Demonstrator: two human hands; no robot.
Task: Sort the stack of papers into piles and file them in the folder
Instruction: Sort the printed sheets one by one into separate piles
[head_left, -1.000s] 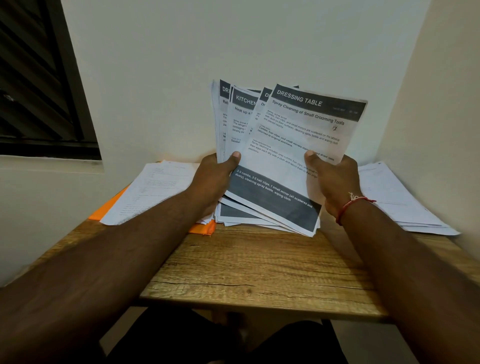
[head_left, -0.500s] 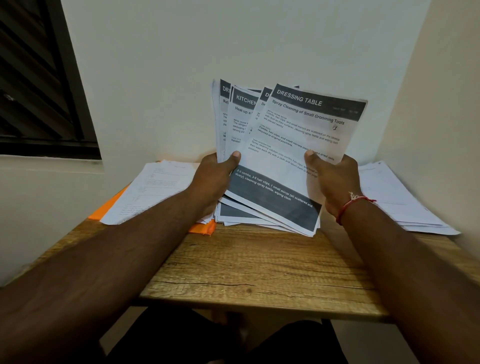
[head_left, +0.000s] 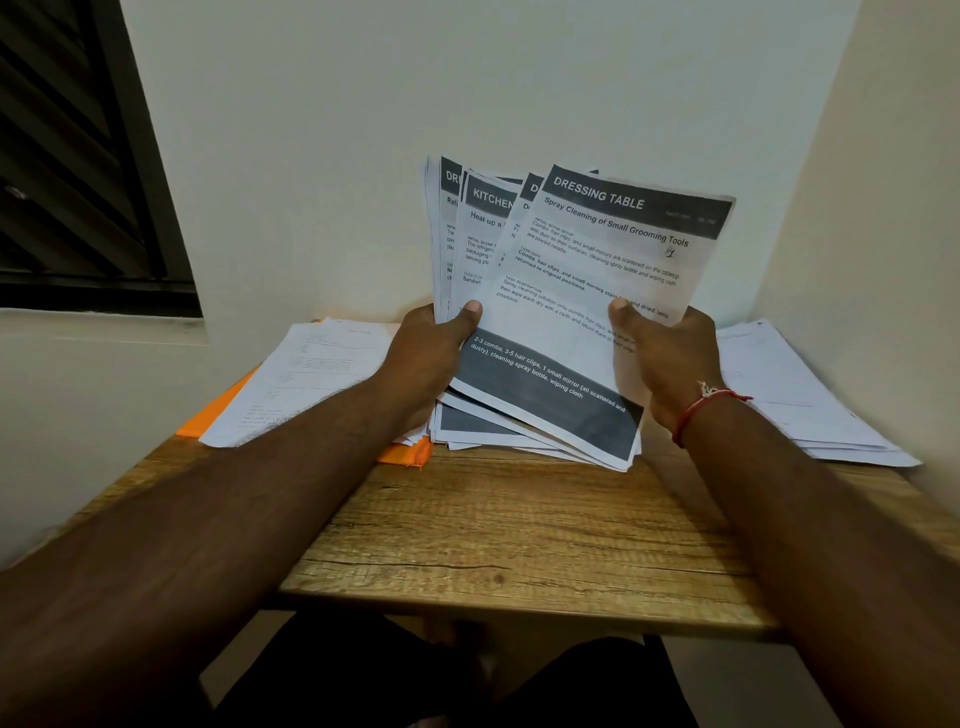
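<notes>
Now the fanned stack (head_left: 483, 244), held upright over the table (head_left: 519, 530), is clamped by the left hand (head_left: 431, 353) and the right hand (head_left: 670, 358), and the front sheet (head_left: 597, 280) is best peeled off singly, its heading read first.

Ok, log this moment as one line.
phase: sorting | left hand: grips fanned stack | right hand: pinches top sheet, headed DRESSING TABLE | left pile: on orange folder | right pile: by wall

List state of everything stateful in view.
fanned papers: upright, held by both hands, DRESSING TABLE sheet in front
left hand: grips papers' left edge
right hand: grips papers' right edge
left pile: flat on orange folder
orange folder: flat, mostly covered
right pile: flat on table
</notes>
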